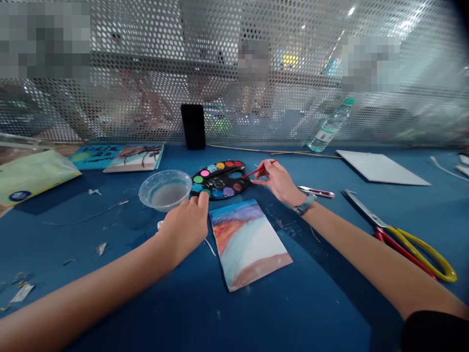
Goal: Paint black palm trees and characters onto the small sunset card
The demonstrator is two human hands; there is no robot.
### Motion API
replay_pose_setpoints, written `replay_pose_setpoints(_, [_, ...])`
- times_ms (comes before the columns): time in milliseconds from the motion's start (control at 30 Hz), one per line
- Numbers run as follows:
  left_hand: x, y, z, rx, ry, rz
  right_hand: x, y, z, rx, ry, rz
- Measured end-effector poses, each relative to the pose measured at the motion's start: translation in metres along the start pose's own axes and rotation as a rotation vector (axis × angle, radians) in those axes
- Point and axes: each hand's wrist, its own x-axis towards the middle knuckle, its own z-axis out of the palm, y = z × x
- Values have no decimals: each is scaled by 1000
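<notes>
My right hand [276, 181] pinches a thin red paintbrush [254, 172], its tip down at the right side of a black paint palette [218, 183]. The palette's round wells hold several colours. At its near left edge rests my left hand [188, 217], with fingers curled against the rim; their undersides are hidden. A bit of white material [160, 225] peeks out beside that hand. Between both arms lies a small painted canvas [252, 239] with blue, purple, orange and pale teal bands, a white area and a brownish-pink strip. A clear plastic bowl [165, 190] of cloudy water stands left of the palette.
Behind the blue table [293, 313] rises a perforated metal screen [146, 58]. A black phone [193, 127] and a water bottle [331, 126] lean there. Two painted canvases [135, 157], a white panel [381, 167], large scissors [388, 230], a craft knife [317, 191] and a yellowish packet [36, 176] lie around.
</notes>
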Motion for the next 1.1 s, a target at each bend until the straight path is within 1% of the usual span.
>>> replay_pose_setpoints(67, [-8, 1, -1, 86, 23, 18, -4, -1, 0, -32, 6, -19])
replay_pose_setpoints(133, [-18, 0, -1, 149, 76, 82, -5, -1, -1, -85, 29, -65])
replay_pose_setpoints(233, [-37, -6, 0, 202, 214, 219, -5, -2, -5, -196, 34, -148])
replay_pose_setpoints(367, [-63, -25, 1, 229, 436, 345, -9, -7, -7, -348, -34, -204])
replay_pose_setpoints(433, [-73, -36, 3, 224, 515, 386, -12, -10, -5, -395, -37, -234])
replay_pose_setpoints(500, [-80, -47, 8, 207, 560, 416, -14, -13, -3, -435, -39, -255])
replay_pose_setpoints(600, [-83, -59, 17, 189, 590, 426, -16, -16, 0, -487, -62, -256])
replay_pose_setpoints(733, [-80, -68, 28, 184, 574, 404, -17, -17, 1, -526, -48, -270])
replay_pose_setpoints(867, [-78, -77, 36, 141, 580, 397, -17, -20, 2, -570, -86, -273])
replay_pose_setpoints(1000, [-79, -83, 44, 96, 557, 325, -16, -20, 1, -598, -52, -297])
replay_pose_setpoints(1100, [-79, -86, 52, 51, 516, 268, -15, -20, -2, -640, -59, -303])
